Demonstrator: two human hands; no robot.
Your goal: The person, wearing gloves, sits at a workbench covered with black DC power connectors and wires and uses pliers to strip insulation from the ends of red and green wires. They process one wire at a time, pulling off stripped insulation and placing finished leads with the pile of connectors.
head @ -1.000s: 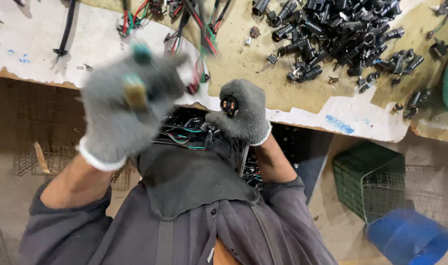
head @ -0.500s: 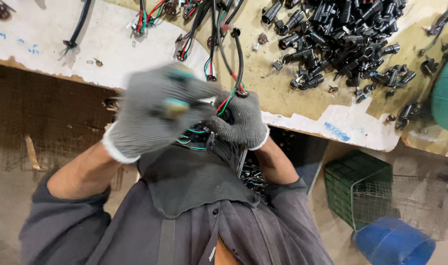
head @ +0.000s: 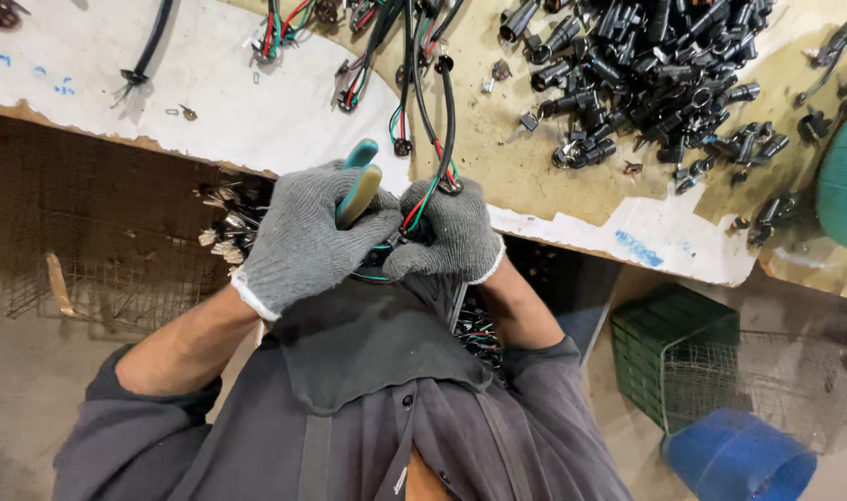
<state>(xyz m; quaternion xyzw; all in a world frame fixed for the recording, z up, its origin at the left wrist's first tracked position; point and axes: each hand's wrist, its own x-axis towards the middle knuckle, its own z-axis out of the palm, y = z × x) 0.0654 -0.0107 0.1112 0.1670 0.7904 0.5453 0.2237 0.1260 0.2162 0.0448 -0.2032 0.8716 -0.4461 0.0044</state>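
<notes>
Workbench top (head: 256, 121), white paper over tan board, is spanning the upper part of the frame.

Item 1: black cable (head: 447, 111), looping down from the top centre of the frame, its red, green and black inner wires showing at the stripped end. Right hand (head: 447, 232), in a grey knit glove, is closing its fingers around that end at frame centre.

Item 2: pliers with teal and yellow handles (head: 359, 186). Left hand (head: 303, 241), gloved alike, is gripping them tight, just beside the right hand; the tool's tip is hidden.

Item 3: more cut cables (head: 349, 56), lying at upper centre.

Item 4: heap of black connectors (head: 646, 65), lying at upper right.

Item 5: green crate (head: 674, 353) and blue tub (head: 739, 459), sitting on the floor at lower right.
</notes>
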